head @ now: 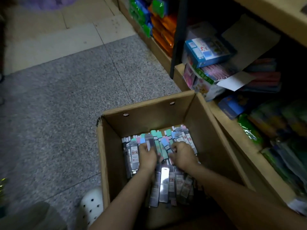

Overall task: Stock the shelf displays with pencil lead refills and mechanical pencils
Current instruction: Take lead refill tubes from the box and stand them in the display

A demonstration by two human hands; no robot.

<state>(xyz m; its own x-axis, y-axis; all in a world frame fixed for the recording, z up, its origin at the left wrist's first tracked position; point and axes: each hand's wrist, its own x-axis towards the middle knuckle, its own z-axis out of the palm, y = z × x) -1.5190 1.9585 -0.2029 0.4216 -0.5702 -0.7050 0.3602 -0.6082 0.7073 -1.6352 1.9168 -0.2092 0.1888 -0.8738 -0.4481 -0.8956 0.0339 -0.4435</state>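
Both bare forearms reach forward and down, side by side. Left hand (148, 156) and right hand (183, 156): fingers curled, gripping.

Open cardboard box (207, 123) on the floor (66, 97), just left of the low shelf (232, 135). Inside, packs of refills and pencils (164, 180) lying in rows, left hand (147, 155) and right hand (181, 155) side by side among them. Shoe (92, 205) left of the box.
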